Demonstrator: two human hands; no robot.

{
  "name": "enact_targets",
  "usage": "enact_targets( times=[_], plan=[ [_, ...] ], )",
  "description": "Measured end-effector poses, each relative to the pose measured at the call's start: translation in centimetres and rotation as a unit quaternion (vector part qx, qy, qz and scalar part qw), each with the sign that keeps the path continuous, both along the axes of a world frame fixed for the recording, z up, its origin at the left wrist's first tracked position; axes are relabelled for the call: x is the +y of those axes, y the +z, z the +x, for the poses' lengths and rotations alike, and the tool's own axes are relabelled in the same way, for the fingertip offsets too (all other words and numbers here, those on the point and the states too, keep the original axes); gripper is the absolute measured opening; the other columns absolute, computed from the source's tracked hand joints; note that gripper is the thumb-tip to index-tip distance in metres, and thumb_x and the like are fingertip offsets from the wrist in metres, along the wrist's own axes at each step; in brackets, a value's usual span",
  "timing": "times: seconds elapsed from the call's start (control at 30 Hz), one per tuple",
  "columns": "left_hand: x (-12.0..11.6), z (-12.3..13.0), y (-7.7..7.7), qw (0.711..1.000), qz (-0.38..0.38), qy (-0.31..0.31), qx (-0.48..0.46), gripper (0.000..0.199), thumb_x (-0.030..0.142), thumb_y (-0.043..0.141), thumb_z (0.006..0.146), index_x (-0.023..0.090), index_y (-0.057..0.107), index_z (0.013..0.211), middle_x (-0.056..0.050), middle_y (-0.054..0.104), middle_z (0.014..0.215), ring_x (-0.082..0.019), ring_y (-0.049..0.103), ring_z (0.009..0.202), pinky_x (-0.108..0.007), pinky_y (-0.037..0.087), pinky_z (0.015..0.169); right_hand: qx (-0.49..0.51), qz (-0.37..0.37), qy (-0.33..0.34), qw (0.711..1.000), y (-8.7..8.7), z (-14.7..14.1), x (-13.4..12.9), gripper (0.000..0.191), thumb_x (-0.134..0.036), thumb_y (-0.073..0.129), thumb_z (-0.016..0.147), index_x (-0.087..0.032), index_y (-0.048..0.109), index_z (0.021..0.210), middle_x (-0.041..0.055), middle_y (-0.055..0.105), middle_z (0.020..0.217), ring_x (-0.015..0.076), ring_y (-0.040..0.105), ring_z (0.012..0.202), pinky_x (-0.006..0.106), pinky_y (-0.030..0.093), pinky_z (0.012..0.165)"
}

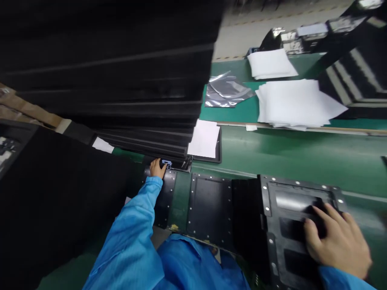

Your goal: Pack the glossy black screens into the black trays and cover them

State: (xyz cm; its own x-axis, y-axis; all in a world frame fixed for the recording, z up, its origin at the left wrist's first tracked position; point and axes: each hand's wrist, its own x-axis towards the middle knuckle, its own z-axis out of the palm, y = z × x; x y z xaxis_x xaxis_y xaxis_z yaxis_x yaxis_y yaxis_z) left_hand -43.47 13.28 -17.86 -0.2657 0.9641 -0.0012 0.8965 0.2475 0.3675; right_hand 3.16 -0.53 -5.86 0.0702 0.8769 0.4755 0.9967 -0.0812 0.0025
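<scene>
My left hand (pixel 157 168) is at the far edge of a narrow black panel (pixel 165 197), its thumb and forefinger apart. Right beside the fingertips is a small blue object (pixel 166 162) with a loop of cord, in a shallow black tray (pixel 181 164). Whether the fingers touch it I cannot tell. My right hand (pixel 340 237) is spread, a little blurred, over a black framed part (pixel 298 185) with recessed windows and white dots along its rim. A flat black panel (pixel 210 205) with similar dots lies between my hands.
Big black ribbed sheets (pixel 136 80) overhang the upper left. A dark mass (pixel 60 193) fills the left. White paper stacks (pixel 294 102) and clear plastic bags (pixel 226 90) lie on the green bench (pixel 290 147). Paper (pixel 204 139) covers a small black tray. Striped black parts (pixel 356 76) stand right.
</scene>
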Motion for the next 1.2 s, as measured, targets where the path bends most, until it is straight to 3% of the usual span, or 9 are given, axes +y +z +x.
enact_targets(
  times=[0.1, 0.23, 0.47, 0.57, 0.73, 0.87, 0.97, 1.1, 1.2],
  plan=[
    [-0.2, 0.3, -1.5, 0.997, 0.060, 0.024, -0.038, 0.040, 0.028, 0.067, 0.078, 0.014, 0.059, 0.114, -0.015, 0.060, 0.119, -0.028, 0.053, 0.112, -0.040, 0.042, 0.099, -0.017, -0.005, 0.001, 1.000, -0.2, 0.1, -0.1, 0.059, -0.048, 0.025, 0.090, -0.009, 0.063, 0.113, 0.0168, 0.065, 0.115, 0.0337, 0.057, 0.115, 0.042, 0.050, 0.093],
    [-0.3, 0.3, -2.3, 0.994, 0.087, 0.011, -0.059, 0.033, 0.030, 0.067, 0.079, 0.017, 0.062, 0.109, -0.014, 0.060, 0.117, -0.027, 0.053, 0.112, -0.040, 0.040, 0.101, -0.038, -0.005, 0.016, 0.999, -0.2, 0.2, -0.1, 0.062, -0.049, 0.025, 0.090, -0.006, 0.064, 0.112, 0.0182, 0.066, 0.113, 0.0352, 0.059, 0.112, 0.043, 0.051, 0.092],
    [-0.4, 0.6, -1.8, 0.996, 0.065, 0.010, -0.055, 0.020, 0.033, 0.065, 0.081, 0.021, 0.066, 0.097, -0.011, 0.059, 0.119, -0.026, 0.051, 0.114, -0.040, 0.040, 0.101, -0.011, 0.001, 0.004, 1.000, -0.6, 0.5, 0.1, 0.064, -0.052, 0.024, 0.087, -0.009, 0.066, 0.108, 0.0154, 0.066, 0.113, 0.0327, 0.061, 0.107, 0.042, 0.049, 0.094],
    [-1.1, 1.4, -1.0, 0.998, 0.047, 0.023, -0.040, 0.028, 0.032, 0.066, 0.079, 0.019, 0.064, 0.104, -0.013, 0.055, 0.127, -0.028, 0.047, 0.121, -0.043, 0.035, 0.106, -0.002, 0.016, 0.006, 1.000, -0.8, 0.5, 0.2, 0.064, -0.052, 0.025, 0.087, -0.008, 0.067, 0.104, 0.0156, 0.066, 0.111, 0.0324, 0.061, 0.106, 0.041, 0.049, 0.093],
    [-6.3, 0.6, 1.2, 0.990, 0.002, 0.142, -0.001, 0.057, 0.038, 0.061, 0.081, 0.015, 0.047, 0.131, -0.017, 0.038, 0.145, -0.031, 0.031, 0.137, -0.047, 0.027, 0.112, -0.005, 0.056, 0.021, 0.998, -0.8, 0.1, 0.0, 0.059, -0.050, 0.027, 0.090, -0.008, 0.069, 0.096, 0.0171, 0.068, 0.107, 0.0368, 0.061, 0.105, 0.047, 0.051, 0.083],
    [-11.0, -2.9, 2.5, 0.962, -0.110, 0.245, -0.041, 0.067, 0.044, 0.060, 0.080, 0.010, 0.043, 0.134, -0.022, 0.046, 0.138, -0.034, 0.040, 0.131, -0.043, 0.036, 0.106, -0.010, 0.095, 0.024, 0.995, -0.5, -0.4, 0.1, 0.050, -0.047, 0.032, 0.090, -0.012, 0.066, 0.095, 0.0175, 0.066, 0.110, 0.0406, 0.060, 0.103, 0.058, 0.047, 0.079],
    [-12.3, -5.2, 2.9, 0.955, -0.140, 0.255, -0.062, 0.061, 0.047, 0.066, 0.074, 0.010, 0.054, 0.122, -0.022, 0.057, 0.124, -0.036, 0.051, 0.121, -0.041, 0.042, 0.099, 0.013, 0.104, 0.121, 0.987, 0.4, -3.5, 0.1, 0.041, -0.045, 0.040, 0.088, -0.012, 0.064, 0.095, 0.0184, 0.065, 0.110, 0.0389, 0.058, 0.108, 0.056, 0.048, 0.083],
    [-13.4, -6.2, 2.3, 0.953, -0.151, 0.244, -0.095, 0.047, 0.045, 0.068, 0.075, 0.013, 0.058, 0.108, -0.018, 0.065, 0.112, -0.029, 0.060, 0.111, -0.035, 0.046, 0.091, 0.136, -0.003, 0.325, 0.936, 1.7, -12.2, -1.4, 0.026, -0.027, 0.043, 0.089, -0.014, 0.062, 0.102, 0.0145, 0.067, 0.109, 0.0264, 0.060, 0.108, 0.042, 0.052, 0.088],
    [-15.3, -6.2, 1.3, 0.952, -0.154, 0.232, -0.127, 0.037, 0.042, 0.067, 0.077, 0.017, 0.056, 0.102, -0.012, 0.069, 0.100, -0.026, 0.065, 0.100, -0.032, 0.049, 0.082, 0.153, -0.091, 0.392, 0.903, 1.8, -17.9, -3.3, 0.025, -0.023, 0.043, 0.088, -0.017, 0.064, 0.100, 0.0103, 0.068, 0.107, 0.0252, 0.062, 0.105, 0.042, 0.056, 0.085]
  ],
)
